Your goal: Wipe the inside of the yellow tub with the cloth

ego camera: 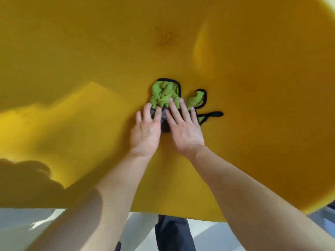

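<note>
The yellow tub (253,87) fills nearly the whole view, and I look down into its inside. A crumpled green cloth (165,94) with black edging lies on the tub's bottom near the middle. My left hand (146,129) and my right hand (184,127) press flat on the cloth's near part, side by side, fingers stretched forward over it. A grey patch of the cloth shows between the two hands. A black loop (213,114) of the cloth sticks out to the right.
A rough darker spot (165,38) marks the tub's bottom farther away. The tub's near rim (181,215) runs across the bottom of the view. Below it show a pale floor (27,223) and a dark trouser leg (173,232).
</note>
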### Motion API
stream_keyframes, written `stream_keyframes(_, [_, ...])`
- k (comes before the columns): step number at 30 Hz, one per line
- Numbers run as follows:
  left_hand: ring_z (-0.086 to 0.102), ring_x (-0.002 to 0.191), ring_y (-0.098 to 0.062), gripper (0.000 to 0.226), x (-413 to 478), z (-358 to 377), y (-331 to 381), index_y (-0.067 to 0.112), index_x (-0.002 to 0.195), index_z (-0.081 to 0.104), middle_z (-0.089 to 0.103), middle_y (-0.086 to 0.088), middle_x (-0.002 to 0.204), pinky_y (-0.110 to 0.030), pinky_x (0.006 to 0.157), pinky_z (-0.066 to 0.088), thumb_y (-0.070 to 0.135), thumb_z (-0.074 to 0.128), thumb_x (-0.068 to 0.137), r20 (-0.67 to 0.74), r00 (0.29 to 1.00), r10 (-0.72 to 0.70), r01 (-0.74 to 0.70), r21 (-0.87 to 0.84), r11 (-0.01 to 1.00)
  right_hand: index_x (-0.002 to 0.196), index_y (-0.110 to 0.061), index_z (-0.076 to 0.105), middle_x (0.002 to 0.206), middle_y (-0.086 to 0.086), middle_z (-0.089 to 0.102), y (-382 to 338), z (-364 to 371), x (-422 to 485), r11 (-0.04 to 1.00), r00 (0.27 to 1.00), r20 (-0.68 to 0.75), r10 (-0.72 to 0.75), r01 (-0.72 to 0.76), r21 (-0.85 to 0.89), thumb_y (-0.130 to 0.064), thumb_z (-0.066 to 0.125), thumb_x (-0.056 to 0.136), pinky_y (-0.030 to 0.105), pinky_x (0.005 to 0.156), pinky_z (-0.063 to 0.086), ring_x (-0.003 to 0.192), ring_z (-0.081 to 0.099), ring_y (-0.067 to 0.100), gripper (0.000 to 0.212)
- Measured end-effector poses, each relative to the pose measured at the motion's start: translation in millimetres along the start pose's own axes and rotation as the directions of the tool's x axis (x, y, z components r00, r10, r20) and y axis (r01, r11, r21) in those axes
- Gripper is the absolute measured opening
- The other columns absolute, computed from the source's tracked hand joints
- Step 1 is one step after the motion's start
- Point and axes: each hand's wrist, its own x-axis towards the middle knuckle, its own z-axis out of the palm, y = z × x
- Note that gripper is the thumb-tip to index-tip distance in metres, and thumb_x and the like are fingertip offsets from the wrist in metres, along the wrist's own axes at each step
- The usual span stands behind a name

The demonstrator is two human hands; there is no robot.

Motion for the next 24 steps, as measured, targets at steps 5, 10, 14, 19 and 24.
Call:
stream_keyframes(5, [0.048,0.116,-0.036,0.066,-26.5,-13.0,-57.4,0.018,0.142,0.047,0.039,-0.014,0.144,-0.042,0.082,0.054,0.023,0.074,0.082,0.145,0.987,-0.072,0.053,0.127,0.99,0.16,-0.021,-0.006,0.162,0.0,-0.03,-46.9,10.9,3.4,0.982,0.98,0.062,-0.191,0.19,0.02,-0.018,0.036,0.101,0.053,0.123,-0.002,0.15,-0.026,0.03,0.072])
stream_keyframes(10, [0.039,0.125,-0.043,0.071,2.5,-32.7,18.1,0.026,0.155,0.024,0.019,-0.015,0.154,-0.043,0.107,0.034,0.02,0.058,0.092,0.25,0.968,-0.025,0.063,-0.143,0.988,0.16,-0.027,0.004,0.167,0.007,-0.014,27.1,-35.7,-0.8,0.988,0.996,-0.089,0.015,-0.029,-0.154,-0.031,0.03,0.102,0.055,0.121,0.001,0.154,-0.008,0.028,0.064])
stream_keyframes(14, [0.038,0.125,-0.039,0.064,36.4,-47.8,116.3,0.027,0.151,0.032,0.019,-0.011,0.154,-0.045,0.1,0.044,0.021,0.058,0.093,0.133,0.982,0.131,-0.072,-0.375,0.924,0.158,-0.017,0.015,0.167,0.012,-0.011,97.8,-71.4,-26.2,0.961,0.955,-0.239,0.177,-0.221,-0.168,-0.03,0.032,0.1,0.057,0.121,0.008,0.154,-0.003,0.031,0.062])
stream_keyframes(19, [0.039,0.128,-0.035,0.063,-10.4,-11.7,79.9,0.025,0.147,0.04,0.025,-0.006,0.155,-0.043,0.101,0.046,0.016,0.06,0.088,0.158,0.962,0.223,-0.172,-0.281,0.944,0.151,-0.012,0.035,0.167,0.013,0.004,56.0,-28.1,-39.6,0.975,0.954,-0.201,0.223,-0.223,0.022,-0.026,0.044,0.098,0.055,0.119,0.021,0.152,0.011,0.039,0.055])
stream_keyframes(24, [0.04,0.13,-0.024,0.06,-80.6,-10.7,4.1,0.028,0.146,0.043,0.031,0.002,0.151,-0.034,0.105,0.044,0.022,0.057,0.088,0.394,0.886,0.244,-0.194,-0.163,0.967,0.16,-0.016,0.009,0.165,0.01,-0.02,4.2,11.8,-86.6,1.0,0.993,0.117,-0.026,0.026,0.008,-0.025,0.032,0.102,0.051,0.124,0.004,0.153,-0.009,0.033,0.063])
